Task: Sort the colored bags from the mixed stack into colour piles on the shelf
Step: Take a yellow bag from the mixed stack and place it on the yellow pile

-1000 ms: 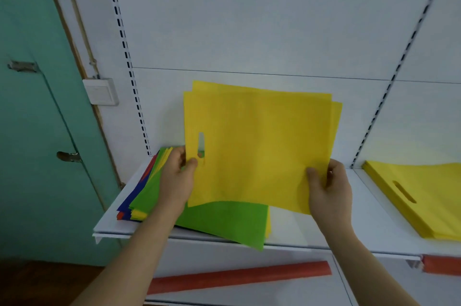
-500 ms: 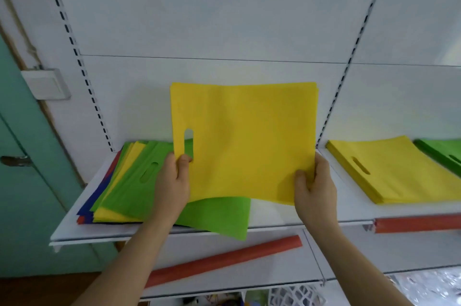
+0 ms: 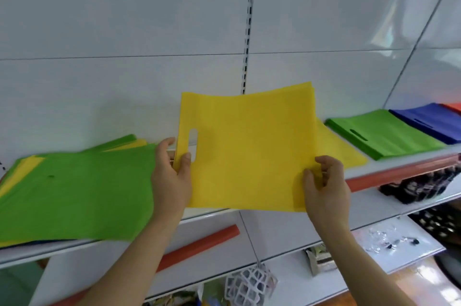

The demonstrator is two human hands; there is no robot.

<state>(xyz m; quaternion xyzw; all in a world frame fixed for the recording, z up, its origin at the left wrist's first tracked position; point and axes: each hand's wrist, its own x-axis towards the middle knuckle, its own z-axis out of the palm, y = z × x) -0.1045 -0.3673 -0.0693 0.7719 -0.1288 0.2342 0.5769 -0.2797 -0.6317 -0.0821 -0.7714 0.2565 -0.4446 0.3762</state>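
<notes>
Both hands held a yellow bag (image 3: 247,148) up flat in front of the shelf (image 3: 409,168). The left hand (image 3: 172,176) pinched its left edge beside the handle slot, thumb on the front; the right hand (image 3: 324,186) gripped the lower right corner, fingers curled round the edge. The mixed stack (image 3: 74,191), green on top, lay on the shelf to the left. Behind the bag's right side lay the yellow pile (image 3: 344,151), then the green pile (image 3: 384,133), the blue pile (image 3: 434,121) and a red pile (image 3: 454,106) at the frame's edge.
</notes>
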